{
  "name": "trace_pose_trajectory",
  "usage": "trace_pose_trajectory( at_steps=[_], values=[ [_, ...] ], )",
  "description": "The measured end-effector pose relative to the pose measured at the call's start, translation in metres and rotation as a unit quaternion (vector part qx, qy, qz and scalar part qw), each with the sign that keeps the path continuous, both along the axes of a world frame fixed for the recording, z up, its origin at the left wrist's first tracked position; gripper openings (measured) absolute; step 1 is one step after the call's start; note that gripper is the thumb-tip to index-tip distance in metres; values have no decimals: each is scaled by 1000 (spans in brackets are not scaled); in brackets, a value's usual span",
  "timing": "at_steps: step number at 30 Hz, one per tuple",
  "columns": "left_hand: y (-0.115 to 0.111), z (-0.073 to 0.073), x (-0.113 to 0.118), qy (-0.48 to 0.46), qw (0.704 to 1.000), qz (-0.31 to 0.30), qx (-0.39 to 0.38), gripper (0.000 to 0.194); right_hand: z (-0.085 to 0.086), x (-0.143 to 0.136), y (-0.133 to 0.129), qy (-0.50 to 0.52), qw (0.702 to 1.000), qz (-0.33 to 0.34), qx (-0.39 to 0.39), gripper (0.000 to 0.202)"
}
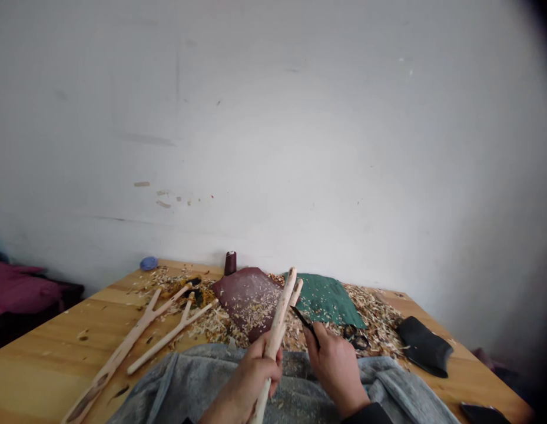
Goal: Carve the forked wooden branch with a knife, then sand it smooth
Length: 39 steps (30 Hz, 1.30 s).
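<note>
My left hand (258, 372) is wrapped round a peeled, pale forked stick (279, 321), held upright and leaning slightly right, its two prongs at the top. My right hand (335, 365) grips a knife (305, 321) by its dark handle. The dark blade points up and left, close to the shorter prong; whether it touches the wood I cannot tell. A grey cloth (202, 383) strewn with shavings lies under both hands. Just right of my right hand are dark-handled scissors (356, 337), partly among the shavings.
Two more peeled forked sticks, a long one (118, 353) and a shorter one (167, 338), lie left. Maroon cloth (251, 294), green cloth (328, 297) and wood shavings (379, 315) cover the table's back. A thread spool (230, 263) stands by the wall; a black piece (423, 346) lies right.
</note>
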<state>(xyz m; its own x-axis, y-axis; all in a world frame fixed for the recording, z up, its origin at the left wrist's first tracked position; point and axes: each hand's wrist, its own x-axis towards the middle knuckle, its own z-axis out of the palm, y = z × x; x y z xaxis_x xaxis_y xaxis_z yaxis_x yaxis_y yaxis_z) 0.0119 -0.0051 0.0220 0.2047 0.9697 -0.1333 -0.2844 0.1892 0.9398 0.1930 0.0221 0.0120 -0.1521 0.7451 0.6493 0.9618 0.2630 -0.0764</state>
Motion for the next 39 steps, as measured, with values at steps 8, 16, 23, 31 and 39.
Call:
trace_pose_trajectory(
  at_steps=[8,16,23,31,39],
  values=[
    [-5,9,0,-61,998,-16,-11,27,1,-3,-1,1,999,22,34,36],
    [-4,10,-2,-173,984,-32,-38,34,4,-13,-9,-48,992,105,41,31],
    [3,-2,-4,-160,983,-64,-64,16,0,-14,-7,-34,996,68,42,32],
    [11,-7,-1,-153,979,-58,-124,59,1,-14,-9,-47,995,89,0,26],
    [7,-8,1,-120,988,-7,-99,80,1,-16,-12,-49,992,113,13,29]
  ],
)
